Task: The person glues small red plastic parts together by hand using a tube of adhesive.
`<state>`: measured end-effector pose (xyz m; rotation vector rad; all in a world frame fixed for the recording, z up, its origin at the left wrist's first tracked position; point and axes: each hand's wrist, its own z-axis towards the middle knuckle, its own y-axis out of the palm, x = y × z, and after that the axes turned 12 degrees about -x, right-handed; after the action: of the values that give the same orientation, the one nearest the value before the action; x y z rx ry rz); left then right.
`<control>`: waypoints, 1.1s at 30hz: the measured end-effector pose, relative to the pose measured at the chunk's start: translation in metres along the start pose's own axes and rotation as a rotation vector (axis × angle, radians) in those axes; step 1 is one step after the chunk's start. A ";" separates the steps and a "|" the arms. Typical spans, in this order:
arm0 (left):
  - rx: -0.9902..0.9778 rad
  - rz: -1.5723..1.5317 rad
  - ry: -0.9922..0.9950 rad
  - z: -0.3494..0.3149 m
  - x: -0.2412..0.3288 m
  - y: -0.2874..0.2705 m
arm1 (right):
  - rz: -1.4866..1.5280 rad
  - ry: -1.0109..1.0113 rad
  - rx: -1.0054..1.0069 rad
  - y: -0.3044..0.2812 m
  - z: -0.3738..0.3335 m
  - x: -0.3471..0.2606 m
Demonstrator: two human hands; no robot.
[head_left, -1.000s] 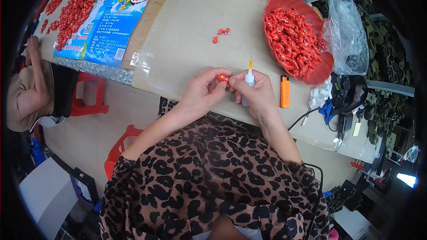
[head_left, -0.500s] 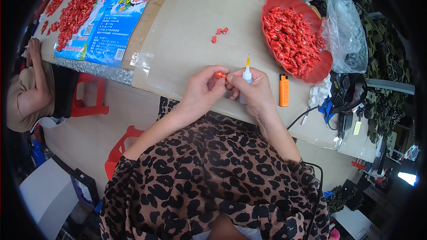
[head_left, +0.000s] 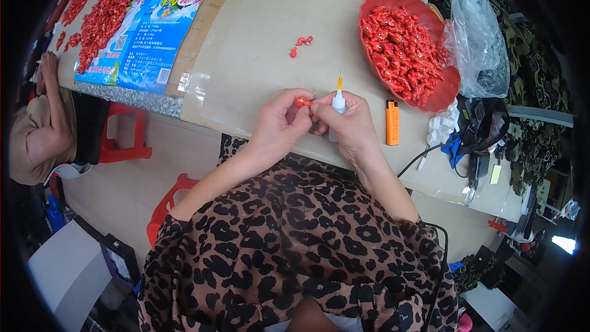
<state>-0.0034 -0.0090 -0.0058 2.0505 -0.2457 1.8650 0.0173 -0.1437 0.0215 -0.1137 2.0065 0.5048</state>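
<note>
Bowl (head_left: pixel 450 92): my marker, red and scalloped, a heap of small red figures (head_left: pixel 402 55) inside it.
Red piece (head_left: pixel 302 102): right here in my fingertips, left of the bowl and nearer me, up off the table (head_left: pixel 252 55).
Left hand (head_left: pixel 279 118): thumb and forefinger nearly together, only the piece's thickness between them, and they've got it pinched!
Right hand (head_left: pixel 349 124): in close from the bowl's side, thumb and fingertips drawn together at the piece's right end; how firmly, I can't tell.
Bottle (head_left: pixel 338 103): white, yellow-tipped, tucked in that same right hand, nozzle pointing away from me.
Lighter (head_left: pixel 392 123): orange, lying just my side of the bowl.
Loose bits (head_left: pixel 299 45): small, red, over to the bowl's left.
Bag (head_left: pixel 479 43): clear, crumpled, at the bowl's right.
</note>
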 end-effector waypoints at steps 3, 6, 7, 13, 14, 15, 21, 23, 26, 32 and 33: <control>0.008 0.023 0.010 0.001 -0.002 0.000 | -0.006 -0.014 0.006 0.000 0.000 0.001; 0.012 0.012 0.011 0.000 0.000 0.001 | -0.008 -0.017 0.010 0.001 0.001 0.002; 0.015 0.001 0.007 0.000 0.000 0.001 | -0.005 -0.015 0.010 0.001 0.001 0.003; -0.036 -0.129 -0.023 0.003 0.005 -0.005 | 0.066 0.001 -0.035 -0.004 0.001 -0.001; -0.065 -0.201 -0.059 0.003 0.007 -0.007 | 0.068 -0.002 -0.038 -0.005 -0.001 -0.002; -0.065 -0.197 -0.060 0.003 0.008 -0.010 | 0.095 -0.001 -0.053 -0.006 -0.002 -0.004; -0.152 -0.409 -0.120 0.007 0.009 -0.017 | 0.101 -0.002 -0.076 -0.007 0.001 -0.004; -0.133 -0.426 -0.129 0.007 0.010 -0.017 | 0.100 -0.004 -0.077 -0.007 0.001 -0.004; -0.159 -0.401 -0.113 0.007 0.007 -0.019 | 0.099 0.008 -0.087 -0.008 0.000 -0.004; -0.140 -0.200 0.050 -0.001 0.008 -0.010 | 0.091 0.000 -0.084 -0.012 -0.002 -0.002; -0.138 -0.202 0.049 -0.001 0.007 -0.010 | 0.085 -0.010 -0.096 -0.012 -0.002 -0.002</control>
<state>-0.0001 0.0016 0.0002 1.8618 -0.1446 1.7238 0.0204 -0.1556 0.0198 -0.0847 1.9837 0.6546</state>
